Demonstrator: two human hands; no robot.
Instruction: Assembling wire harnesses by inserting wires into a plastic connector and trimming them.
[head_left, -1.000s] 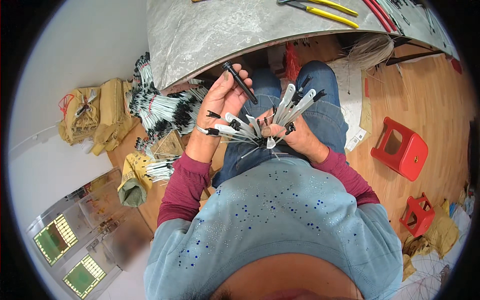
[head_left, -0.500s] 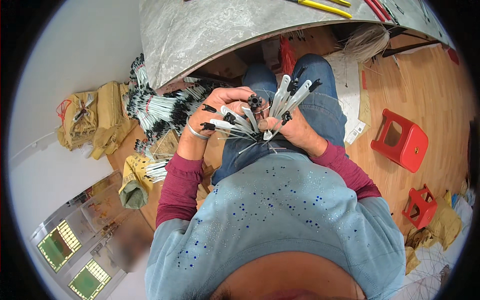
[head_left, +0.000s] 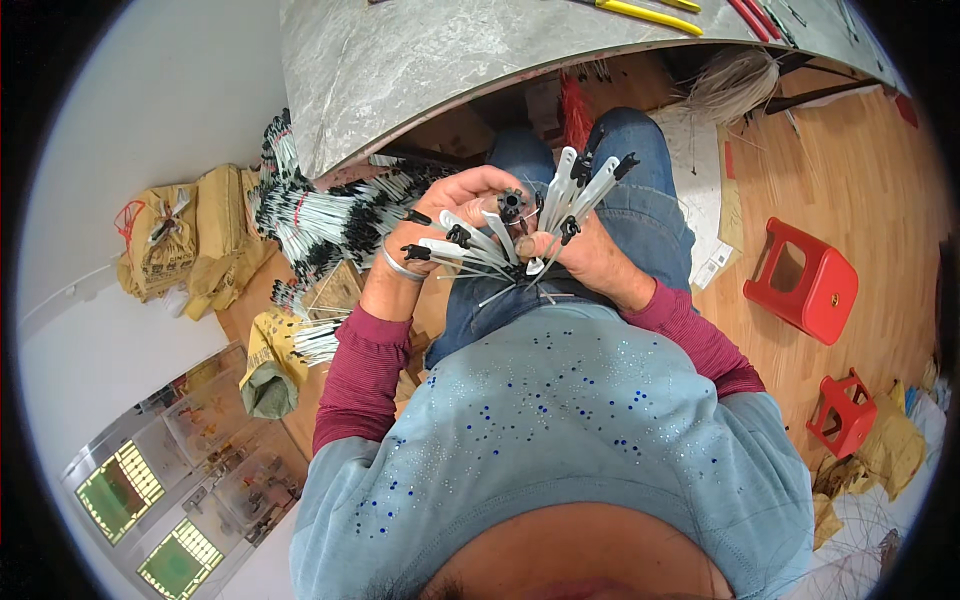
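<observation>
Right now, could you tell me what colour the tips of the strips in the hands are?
Black tips on white strips, clearest in the head view.

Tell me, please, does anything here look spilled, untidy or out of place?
Yes. A big heap of white strips with black tips spills off the floor pile beside the left hand. Crumpled brown paper bags lie on the floor at the left. The fanned bundle in both hands looks orderly.

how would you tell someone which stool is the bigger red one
Start at the wood floor on the person's right, beside the jeans. Two red stools stand there. The bigger stool is the one nearer the grey table, with a square hole in its seat; the small stool sits nearer the paper bags.
</observation>
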